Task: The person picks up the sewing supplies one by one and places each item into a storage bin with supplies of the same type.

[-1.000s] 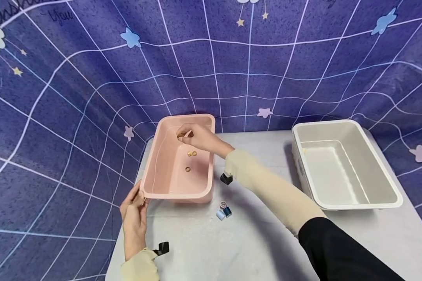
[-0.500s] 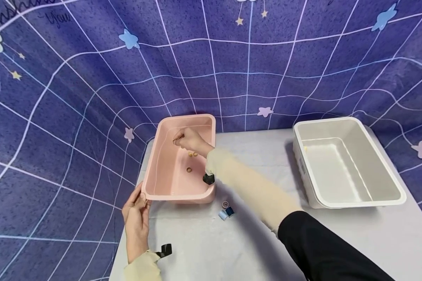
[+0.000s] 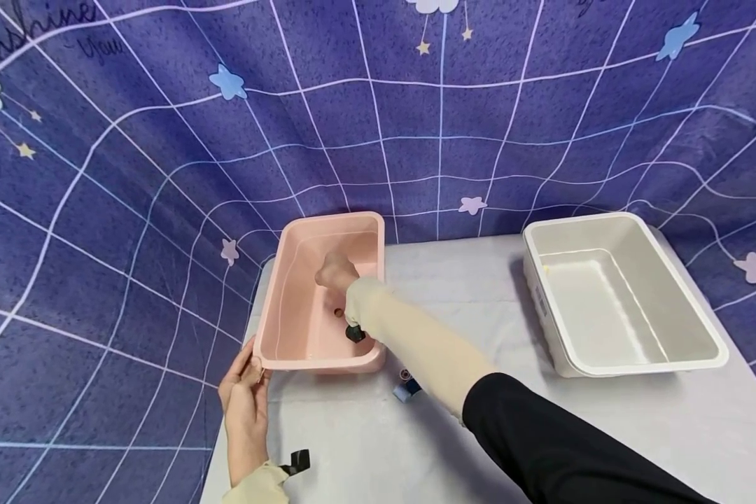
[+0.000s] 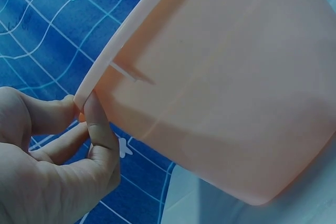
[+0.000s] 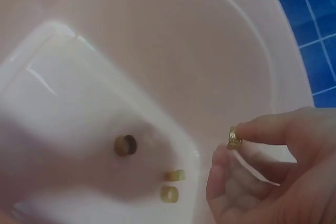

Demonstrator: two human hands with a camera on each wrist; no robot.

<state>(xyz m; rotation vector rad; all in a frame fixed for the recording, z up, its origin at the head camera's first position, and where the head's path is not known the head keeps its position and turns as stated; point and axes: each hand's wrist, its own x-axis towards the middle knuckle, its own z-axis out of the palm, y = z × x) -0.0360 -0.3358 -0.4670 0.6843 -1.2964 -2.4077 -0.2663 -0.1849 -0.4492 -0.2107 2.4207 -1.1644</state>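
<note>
- Small gold-coloured ring with a patterned, apparently metal band [image 5: 234, 138]: pinched between the fingertips of the right hand [image 3: 337, 273], within the deep pink plastic basin [image 3: 318, 364]; its height above the basin floor cannot be told.
- Fingers [image 5: 265, 128] of the right hand: closed at the tips upon the ring alone. A light, square pinch is judged best, since so narrow a band may slip or spin.
- Two further gold-coloured rings [image 5: 175, 176], close together, and one brownish ring with a dark opening [image 5: 121, 146]: seen on the basin floor. Brushing by the knuckles should be avoided; any release is best made low, as rings may roll.
- Left hand [image 4: 63, 177]: its fingers pinched over the basin's near left rim. Gentle, even pressure is advised, so that the basin is neither tilted nor dragged.
- Light-blue spool [image 3: 402, 393], dark-blue spool [image 3: 412, 386] and small pinkish spool [image 3: 405, 374]: grouped on the pale counter [image 3: 340, 441] beside the basin. They should be cleared by the beige sleeve [image 3: 428, 343].
- White rectangular plastic basin [image 3: 655, 369]: set well apart, untouched.
</note>
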